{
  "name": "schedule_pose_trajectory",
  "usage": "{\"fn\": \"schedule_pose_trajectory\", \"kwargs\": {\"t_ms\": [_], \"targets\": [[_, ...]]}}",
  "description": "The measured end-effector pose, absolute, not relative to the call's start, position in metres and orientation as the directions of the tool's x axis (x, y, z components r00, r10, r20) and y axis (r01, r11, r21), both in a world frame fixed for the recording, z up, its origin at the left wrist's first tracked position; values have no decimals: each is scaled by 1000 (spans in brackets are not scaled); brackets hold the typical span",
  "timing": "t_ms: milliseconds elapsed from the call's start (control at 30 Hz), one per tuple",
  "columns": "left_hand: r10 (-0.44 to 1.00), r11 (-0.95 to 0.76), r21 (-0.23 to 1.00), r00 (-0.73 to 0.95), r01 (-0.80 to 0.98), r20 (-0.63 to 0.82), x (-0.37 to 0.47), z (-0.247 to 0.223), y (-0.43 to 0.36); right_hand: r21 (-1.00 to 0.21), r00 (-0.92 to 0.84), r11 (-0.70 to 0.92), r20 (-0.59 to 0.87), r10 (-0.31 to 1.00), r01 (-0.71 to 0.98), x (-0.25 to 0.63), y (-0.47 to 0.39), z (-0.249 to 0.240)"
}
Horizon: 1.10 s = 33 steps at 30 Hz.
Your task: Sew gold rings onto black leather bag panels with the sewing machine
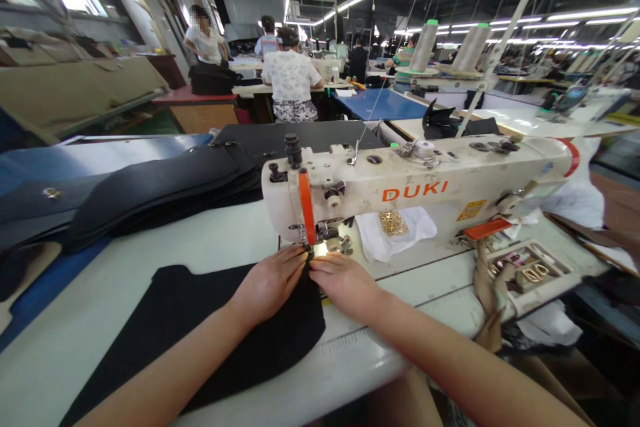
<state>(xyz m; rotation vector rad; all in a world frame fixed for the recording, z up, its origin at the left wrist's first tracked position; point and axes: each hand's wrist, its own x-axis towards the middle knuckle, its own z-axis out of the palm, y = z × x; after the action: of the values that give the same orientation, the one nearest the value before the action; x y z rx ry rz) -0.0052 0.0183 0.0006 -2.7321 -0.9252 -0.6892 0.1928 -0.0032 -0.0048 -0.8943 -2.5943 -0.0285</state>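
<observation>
A large black fabric panel (210, 307) lies across the front of the sewing machine (350, 177), its narrow upper edge running up to the needle area. My left hand (270, 282) rests on the panel, fingers together, the tips gripping its edge just left of the presser foot (311, 250). From the other side, my right hand (345, 280) has its fingers closed at the same edge, close to the metal needle plate (327, 248). Both thumbs are mostly hidden. An orange guard strip (307, 207) hangs in front of the needle, so the stitching point is hard to see.
Stacked dark panels (165, 193) lie at the left. Behind the needle, gold hardware (393, 222) sits on white plastic (373, 237). A tray (555, 283) of metal buckles stands at the right. Thread cones (425, 47) rise behind; co-workers (291, 73) sit further back.
</observation>
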Motion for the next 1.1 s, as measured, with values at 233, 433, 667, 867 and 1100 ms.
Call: {"fn": "schedule_pose_trajectory", "kwargs": {"t_ms": [233, 433, 667, 867, 1100], "targets": [[554, -784, 16, 688, 620, 469, -5, 2, 18, -106, -715, 793, 374, 590, 599, 193, -4, -2], [575, -777, 45, 679, 628, 457, -3, 3, 15, -108, -712, 800, 398, 578, 590, 194, -5, -5], [603, -756, 52, 663, 653, 445, -1, 2, 17, -138, -709, 793, 375, 596, 594, 195, -4, -3], [580, -768, 39, 668, 640, 466, -9, 2, 6, -65, -765, 825, 338, 548, 562, 192, -10, -1], [651, -723, 91, 631, 685, 422, -32, 3, -49, -48, -775, 870, 433, 461, 491, 177, -52, -7]]}}
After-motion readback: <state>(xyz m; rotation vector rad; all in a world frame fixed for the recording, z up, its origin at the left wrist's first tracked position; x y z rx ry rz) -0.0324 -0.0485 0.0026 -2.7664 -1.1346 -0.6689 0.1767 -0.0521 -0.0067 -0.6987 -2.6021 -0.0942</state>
